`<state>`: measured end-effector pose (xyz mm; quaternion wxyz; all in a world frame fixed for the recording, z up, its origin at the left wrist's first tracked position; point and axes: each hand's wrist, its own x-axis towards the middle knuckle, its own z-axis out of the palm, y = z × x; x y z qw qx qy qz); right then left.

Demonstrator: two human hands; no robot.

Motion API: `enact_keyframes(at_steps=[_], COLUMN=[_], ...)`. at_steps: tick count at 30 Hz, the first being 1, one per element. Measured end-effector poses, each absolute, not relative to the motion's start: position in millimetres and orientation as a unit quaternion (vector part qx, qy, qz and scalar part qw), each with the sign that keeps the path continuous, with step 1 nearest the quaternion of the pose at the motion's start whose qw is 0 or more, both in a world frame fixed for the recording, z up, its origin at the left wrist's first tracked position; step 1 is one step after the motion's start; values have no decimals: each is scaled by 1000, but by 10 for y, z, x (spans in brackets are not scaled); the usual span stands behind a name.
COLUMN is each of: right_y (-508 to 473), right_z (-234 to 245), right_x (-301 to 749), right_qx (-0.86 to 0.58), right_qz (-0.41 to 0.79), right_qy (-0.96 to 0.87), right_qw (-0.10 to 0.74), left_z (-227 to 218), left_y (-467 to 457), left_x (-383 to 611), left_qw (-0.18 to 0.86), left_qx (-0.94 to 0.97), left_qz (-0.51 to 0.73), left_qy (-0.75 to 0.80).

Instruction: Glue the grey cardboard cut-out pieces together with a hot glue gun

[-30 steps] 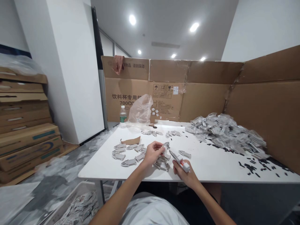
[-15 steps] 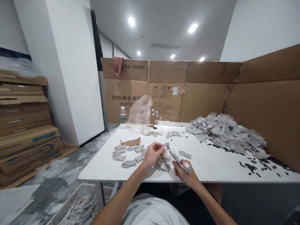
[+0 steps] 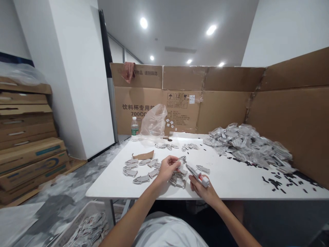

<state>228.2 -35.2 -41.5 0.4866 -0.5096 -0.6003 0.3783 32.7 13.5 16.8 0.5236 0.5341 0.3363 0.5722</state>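
My left hand [image 3: 167, 168] pinches a small grey fish-shaped flat piece [image 3: 181, 159] just above the white table [image 3: 231, 178]. My right hand [image 3: 203, 188] is wrapped round a white glue tube with a red band [image 3: 197, 174], its nozzle pointing up-left to the held piece. Under and beside both hands lie several more grey fish-shaped pieces [image 3: 141, 169], spread over the table's near left part.
A big heap of grey packets [image 3: 246, 144] fills the table's right side, with black bits [image 3: 277, 181] scattered near it. Cardboard walls [image 3: 221, 103] ring the back and right. A water bottle [image 3: 134, 129] and plastic bag [image 3: 154, 120] stand at the back left. Flat cartons [image 3: 28, 137] are stacked on the left; a white bin [image 3: 84, 226] sits on the floor.
Both hands stay almost where they were, still at the held piece. Only the camera has shifted slightly.
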Motion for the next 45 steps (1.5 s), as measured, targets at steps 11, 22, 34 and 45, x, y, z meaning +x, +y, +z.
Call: enact_keyframes(at_steps=[11, 22, 34, 45], right_y=[-398, -399, -411, -523], right_z=[-337, -292, -310, -156], right_x=[2252, 2271, 2276, 2294], right_qx=[-455, -464, -475, -359], right_qz=[469, 456, 453, 508], right_qy=[-561, -583, -583, -617], right_qw=[509, 487, 479, 482], left_z=[165, 168, 114, 146], left_y=[121, 116, 179, 198], left_x=[329, 282, 304, 309], left_qw=[493, 353, 402, 524], left_qx=[551, 662, 618, 507], left_qz=[580, 572, 587, 603], left_qy=[342, 333, 335, 323])
